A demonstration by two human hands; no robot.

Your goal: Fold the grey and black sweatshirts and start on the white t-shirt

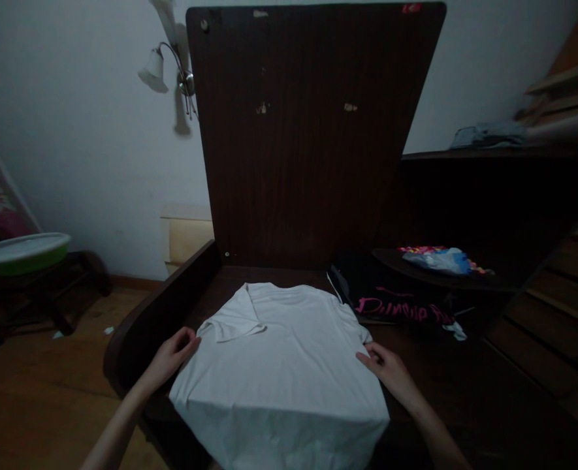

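Observation:
A white T-shirt (289, 352) lies spread on a dark wooden surface, its collar at the far end and its lower part hanging over the near edge. Its left sleeve is folded inward across the body; the right sleeve is tucked along the side and shows only partly. At the shirt's left edge, just below the sleeve, my left hand (174, 356) is closed with fingertips pinching the fabric. Across from it, my right hand (389, 371) grips the right edge near the sleeve, thumb on top of the cloth and the other fingers curled.
A tall dark board (303, 137) rises behind the shirt. Black cloth with pink lettering (401, 307) lies at right, beneath a small shelf holding a plastic bag (440, 260). A person's blurred arm (567, 127) reaches to grey cloth (489, 135). A green basin (24, 258) stands left.

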